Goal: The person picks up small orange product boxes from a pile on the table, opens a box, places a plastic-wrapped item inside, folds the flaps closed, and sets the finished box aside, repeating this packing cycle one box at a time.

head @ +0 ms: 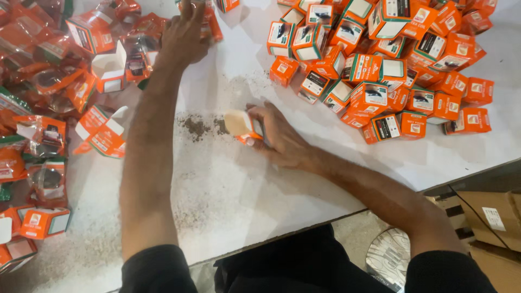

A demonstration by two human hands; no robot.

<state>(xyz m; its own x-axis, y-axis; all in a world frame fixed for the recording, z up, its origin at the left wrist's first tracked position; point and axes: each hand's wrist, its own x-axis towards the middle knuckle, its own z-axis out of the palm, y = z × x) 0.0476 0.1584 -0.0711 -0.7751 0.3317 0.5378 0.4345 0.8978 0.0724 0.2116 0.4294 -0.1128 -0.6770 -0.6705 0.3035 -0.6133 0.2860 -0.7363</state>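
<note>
The table (228, 184) has a white, scuffed top. A patch of dark powder (198, 126) lies near its middle. A heap of closed small orange boxes (391, 65) covers the far right area. At the left lie loose plastic-wrapped orange packets (46, 81) mixed with open, unfolded orange boxes (106, 133). Grey smudging marks the near edge.

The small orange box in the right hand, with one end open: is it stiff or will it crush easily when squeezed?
The small orange box looks like thin card, so with its end open it probably dents under a firm squeeze. The right hand holds it with fingertips only, so it is likely light. Its flat sides suggest it would slide on the white table, not roll.
</note>
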